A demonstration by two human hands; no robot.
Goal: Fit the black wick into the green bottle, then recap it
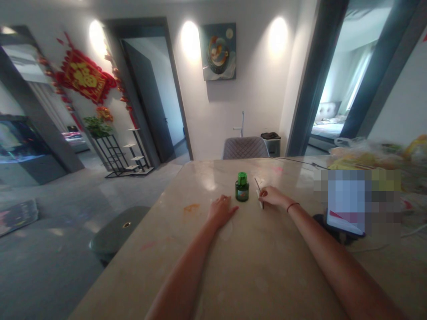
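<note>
Bottle [242,189], dark green with a brighter green cap, upright on the pale table [247,266], between both hands. Left hand [220,211] palm down on the table, thumb spread wide from loosely bent fingers, free, just left of and nearer than the bottle. Right hand [269,196] narrowed to a pinch just right of the bottle, around a thin stick [257,183] and a pale strip [261,205]; cannot tell whether one piece or two. Red band [293,206] around the right wrist. Just beyond the right forearm, a lit screen [346,204], mostly blurred out, crowding that side. Farther right, a heap of plastic bags [363,153], with a dark cable [295,160] running toward it along the far edge. Orange mark [191,207] on the table, left of the left hand. Past the far edge, a grey chair [246,149], lower part hidden, and to its right a bin [273,146]. Green stool [116,233] beside the left edge.
</note>
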